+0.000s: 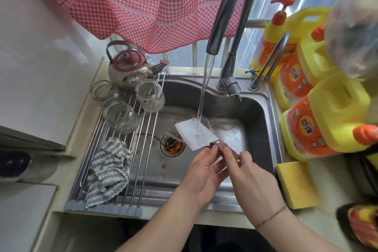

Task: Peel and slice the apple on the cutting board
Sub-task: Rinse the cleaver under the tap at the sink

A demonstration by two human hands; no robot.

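— Steel everywhere: the sink (255, 112) fills the middle of the view, set into a pale worktop (319, 223). What hangs over it?

— A red checked cloth (131, 4) at the top, and the tall tap (227, 8), its water stream (204, 96) falling onto a blade.

— And on the sides?

— Left, a roll-up rack (143, 145) lies across the sink edge, carrying a kettle (128, 65), three upturned glass jars (120, 116) and a crumpled striped rag (110, 170). Right, yellow detergent jugs (325, 120) crowd the worktop, with a yellow sponge (296, 184) just in front of them.

— Where is the knife?

— The cleaver (196, 134) is held over the basin, its broad blade flat under the stream, near the drain strainer (172, 145), which holds food scraps.

— Who grips it?

— The right hand (251, 180) holds the dark handle (219, 147), fingers curled around it. The left hand (204, 172) meets the handle from the other side, fingers (212, 150) nearly straight and touching it near the blade.

— The apple and the cutting board?

— Neither shows in this view.
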